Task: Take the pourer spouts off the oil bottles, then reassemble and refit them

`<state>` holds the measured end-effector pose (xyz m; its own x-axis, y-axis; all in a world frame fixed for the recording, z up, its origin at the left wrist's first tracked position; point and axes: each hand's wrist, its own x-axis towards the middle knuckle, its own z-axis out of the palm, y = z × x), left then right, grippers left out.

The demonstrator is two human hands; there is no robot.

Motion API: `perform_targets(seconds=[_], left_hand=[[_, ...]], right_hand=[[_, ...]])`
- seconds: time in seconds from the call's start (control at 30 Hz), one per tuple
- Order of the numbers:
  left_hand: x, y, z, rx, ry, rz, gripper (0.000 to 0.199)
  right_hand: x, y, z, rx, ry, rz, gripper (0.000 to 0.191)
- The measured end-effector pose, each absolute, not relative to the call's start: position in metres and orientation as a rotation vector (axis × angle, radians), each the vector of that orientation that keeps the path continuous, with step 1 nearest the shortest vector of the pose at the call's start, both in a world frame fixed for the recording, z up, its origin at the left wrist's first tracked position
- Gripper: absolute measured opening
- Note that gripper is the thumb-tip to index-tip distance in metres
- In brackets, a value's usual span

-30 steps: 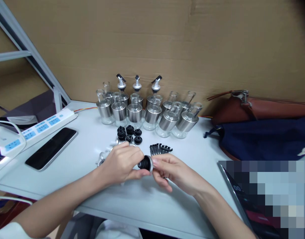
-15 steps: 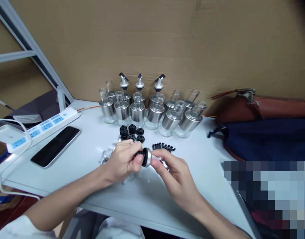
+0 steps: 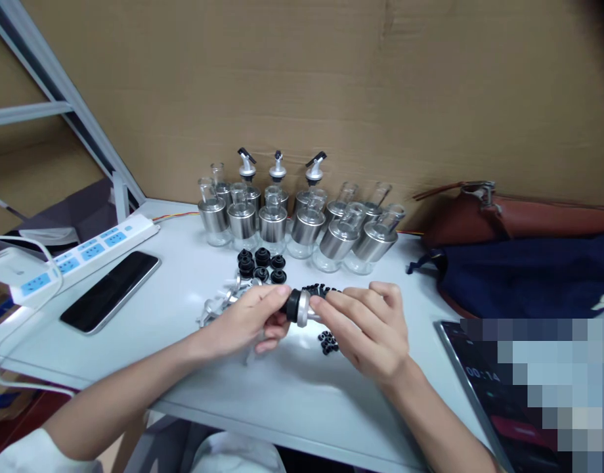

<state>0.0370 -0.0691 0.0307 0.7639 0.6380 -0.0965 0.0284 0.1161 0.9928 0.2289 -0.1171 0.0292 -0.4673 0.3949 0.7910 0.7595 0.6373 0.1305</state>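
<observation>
Between my hands is a bottle pourer spout (image 3: 302,310), lying sideways with a silver collar and a black stopper end. My left hand (image 3: 245,323) is closed on the black end. On the silver side, my right hand (image 3: 368,328) grips the narrow spout, its fingers laid over the top and hiding most of it. Just beyond my left hand are several black stoppers (image 3: 261,257) and a partly covered pile of silver spout parts (image 3: 214,307). Small black levers (image 3: 322,289) and tiny black pieces (image 3: 327,342) lie near my right hand.
Several glass bottles with steel sleeves (image 3: 272,225) stand at the back, some topped with pourers (image 3: 277,169). To the left are a phone (image 3: 109,291) and a power strip (image 3: 92,253). A brown and navy bag (image 3: 523,276) and a dark-screened device (image 3: 472,378) sit at the right.
My right hand has turned over, with its fingers now across the top of the spout. My left thumb has shifted forward along the black end. The pourer has moved slightly right.
</observation>
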Motion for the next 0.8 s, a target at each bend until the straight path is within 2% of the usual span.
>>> perform_targets(seconds=[0.17, 0.27, 0.4, 0.6, 0.8], left_hand=[[0.020, -0.042, 0.036, 1.792, 0.835, 0.953, 0.032], [0.004, -0.017, 0.041, 1.876, 1.092, 1.171, 0.026], [-0.010, 0.007, 0.032, 2.239, 1.448, 0.932, 0.021], [-0.012, 0.023, 0.004, 2.508, 1.535, 0.554, 0.029], [-0.014, 0.026, 0.001, 2.545, 1.528, 0.478, 0.031]], right_hand=[[0.230, -0.114, 0.018, -1.146, -1.797, -0.155, 0.019], [0.234, -0.110, 0.013, -1.258, -1.604, -0.057, 0.015], [0.234, -0.106, 0.013, -1.241, -1.598, -0.057, 0.012], [0.229, -0.107, 0.014, -1.173, -1.662, -0.057, 0.019], [0.224, -0.110, 0.010, -1.210, -1.864, 0.260, 0.009]])
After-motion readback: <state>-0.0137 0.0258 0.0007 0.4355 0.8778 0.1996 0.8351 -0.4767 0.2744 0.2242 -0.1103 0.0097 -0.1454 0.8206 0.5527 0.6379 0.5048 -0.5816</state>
